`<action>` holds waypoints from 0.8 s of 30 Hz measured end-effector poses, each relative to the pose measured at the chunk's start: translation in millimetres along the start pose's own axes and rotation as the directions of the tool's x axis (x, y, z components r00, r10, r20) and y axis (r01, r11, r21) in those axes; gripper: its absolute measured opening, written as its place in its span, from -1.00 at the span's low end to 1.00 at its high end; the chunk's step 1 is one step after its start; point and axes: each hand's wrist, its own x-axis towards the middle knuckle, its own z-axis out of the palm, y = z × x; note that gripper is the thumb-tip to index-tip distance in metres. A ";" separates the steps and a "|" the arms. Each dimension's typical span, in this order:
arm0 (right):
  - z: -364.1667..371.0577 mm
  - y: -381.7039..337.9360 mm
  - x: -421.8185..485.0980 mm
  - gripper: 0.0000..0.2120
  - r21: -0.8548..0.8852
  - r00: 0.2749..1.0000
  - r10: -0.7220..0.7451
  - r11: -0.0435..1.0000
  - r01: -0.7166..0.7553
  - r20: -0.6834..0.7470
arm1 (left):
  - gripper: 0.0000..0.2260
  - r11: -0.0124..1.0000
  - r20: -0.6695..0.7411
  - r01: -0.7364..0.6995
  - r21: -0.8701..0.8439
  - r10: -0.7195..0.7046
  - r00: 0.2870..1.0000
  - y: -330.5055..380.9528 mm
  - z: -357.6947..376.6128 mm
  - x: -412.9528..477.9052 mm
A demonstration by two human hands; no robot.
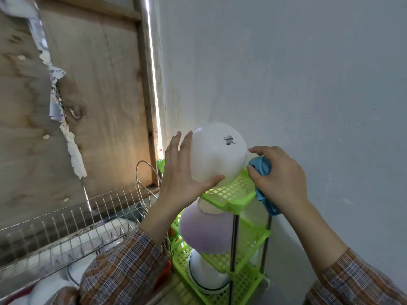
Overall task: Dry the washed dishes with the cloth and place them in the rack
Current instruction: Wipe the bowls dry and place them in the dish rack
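A white plastic bowl (217, 154) with a barcode sticker sits upside down and tilted on the top shelf of a green plastic rack (233, 194). My left hand (182, 172) holds the bowl's left side, fingers spread up along its wall and thumb under its rim. My right hand (277, 175) grips a bunched blue cloth (262, 170) at the bowl's right side, its forefinger touching the bowl. The cloth's tail hangs down past the rack's corner.
On the rack's lower shelves lie a lilac bowl (207, 230) and a white bowl with a dark rim (207, 276). A wire dish rack (72, 225) with pale dishes stands at lower left. Behind are a wooden board and a pale wall.
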 end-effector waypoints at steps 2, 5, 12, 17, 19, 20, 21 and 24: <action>-1.4 -5.8 -12.8 -0.74 0.079 0.992 -0.049 0.995 0.058 -0.115 | -0.03 0.999 -0.011 -0.012 0.045 0.013 1.000 2.1 -11.9 -13.3; -5.7 -24.8 -36.9 -0.81 0.134 0.945 -0.174 0.967 0.217 -0.276 | -0.10 0.984 -0.001 -0.027 0.178 0.027 1.000 5.1 -31.4 -39.2; -12.7 -73.6 -100.5 -0.87 0.125 0.874 -0.330 0.910 0.394 -0.357 | -0.14 0.915 0.037 0.024 0.403 -0.042 0.998 5.2 -83.2 -119.9; -7.7 -107.4 -161.8 -0.72 0.248 0.955 -0.281 0.923 0.295 -0.092 | -0.16 0.864 0.048 0.166 0.476 -0.214 0.976 3.3 -127.6 -193.5; -2.3 -122.8 -187.6 -0.70 0.284 0.959 -0.283 0.920 0.269 0.010 | -0.16 0.844 0.043 0.197 0.499 -0.251 0.967 1.2 -147.4 -224.8; 1.0 -131.2 -200.3 -0.69 0.303 0.957 -0.285 0.918 0.258 0.050 | -0.16 0.826 0.042 0.220 0.519 -0.281 0.959 -0.7 -157.7 -240.2; 4.4 -140.5 -213.0 -0.68 0.322 0.953 -0.290 0.913 0.249 0.084 | -0.14 0.803 0.039 0.254 0.538 -0.325 0.945 -2.5 -168.7 -255.6; 14.0 -174.8 -247.4 -0.68 0.395 0.932 -0.327 0.885 0.245 0.156 | -0.14 0.731 0.009 0.327 0.599 -0.414 0.910 -8.8 -203.2 -298.5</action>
